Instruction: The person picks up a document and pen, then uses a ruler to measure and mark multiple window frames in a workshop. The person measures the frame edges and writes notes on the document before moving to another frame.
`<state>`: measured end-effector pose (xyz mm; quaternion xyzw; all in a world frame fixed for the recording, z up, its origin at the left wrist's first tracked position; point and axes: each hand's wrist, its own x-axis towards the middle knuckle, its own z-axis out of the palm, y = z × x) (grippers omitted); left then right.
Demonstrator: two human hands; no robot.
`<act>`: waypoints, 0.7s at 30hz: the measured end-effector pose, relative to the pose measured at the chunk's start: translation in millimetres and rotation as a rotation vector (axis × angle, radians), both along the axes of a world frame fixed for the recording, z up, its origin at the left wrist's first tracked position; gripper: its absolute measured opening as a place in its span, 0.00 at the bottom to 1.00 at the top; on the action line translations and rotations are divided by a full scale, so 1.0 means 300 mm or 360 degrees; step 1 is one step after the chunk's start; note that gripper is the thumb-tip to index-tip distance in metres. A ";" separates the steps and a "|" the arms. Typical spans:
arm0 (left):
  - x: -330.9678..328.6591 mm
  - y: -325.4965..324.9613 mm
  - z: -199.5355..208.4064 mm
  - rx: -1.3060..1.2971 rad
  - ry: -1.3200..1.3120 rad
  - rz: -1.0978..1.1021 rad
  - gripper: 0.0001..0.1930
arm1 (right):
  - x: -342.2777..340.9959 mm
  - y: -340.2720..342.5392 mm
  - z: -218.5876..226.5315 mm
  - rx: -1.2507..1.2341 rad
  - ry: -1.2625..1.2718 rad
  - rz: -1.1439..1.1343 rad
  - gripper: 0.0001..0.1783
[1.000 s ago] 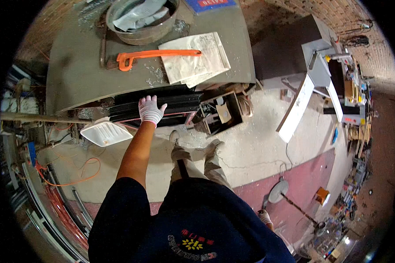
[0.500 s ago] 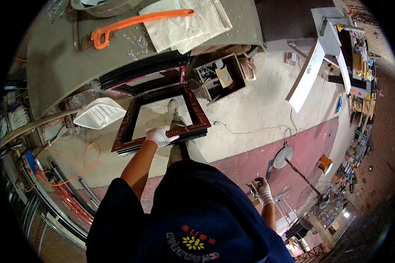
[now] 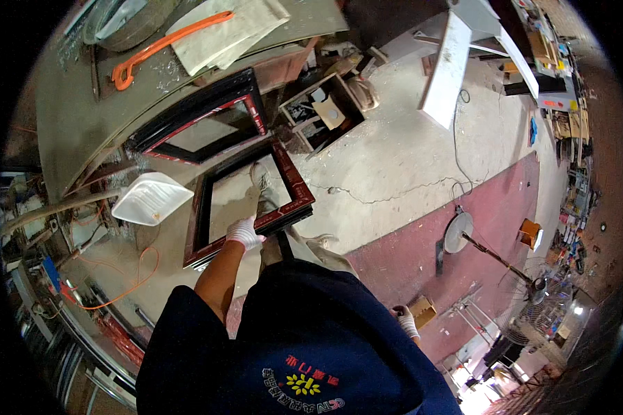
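Observation:
My left hand (image 3: 245, 234), in a white glove, is closed around the near bar of a rectangular frame (image 3: 299, 199) with black and dark red sides. It looks like a window frame, held tilted in front of my legs, and the floor shows through its opening. Low at my right side, partly covered by my shirt, is my gloved right hand (image 3: 406, 322). Its fingers are curled on something dark that I cannot make out. More black and red frames (image 3: 202, 119) lean against the table just beyond the held one.
An orange curved tool (image 3: 176, 40) and pale sheets (image 3: 225, 31) lie on the table (image 3: 69, 131). Left of the frame is a white dustpan (image 3: 152, 199). A wooden box (image 3: 323, 114) of parts stands beyond it. At right are a fan (image 3: 533, 294) and its round base (image 3: 458, 232).
The view has shifted, and the held frame now sits farther from the leaning frames, showing more of them. My right hand has drawn down toward my side, and its dark object is mostly hidden.

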<state>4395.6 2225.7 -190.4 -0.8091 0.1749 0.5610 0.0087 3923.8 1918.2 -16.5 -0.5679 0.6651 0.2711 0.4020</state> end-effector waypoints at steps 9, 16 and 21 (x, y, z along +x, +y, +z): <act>-0.447 -0.231 0.296 0.0013 -0.0319 -0.0227 0.38 | -0.876 -0.047 -0.392 -0.0092 -0.0028 0.0217 0.17; -0.654 -0.509 0.462 -0.0297 -0.0272 -0.0100 0.39 | -1.150 -0.027 -0.276 0.0032 -0.0045 -0.0289 0.20; -0.825 -0.642 0.321 -0.0469 -0.0178 -0.0054 0.37 | -1.198 -0.207 -0.189 0.0107 -0.0045 -0.0643 0.22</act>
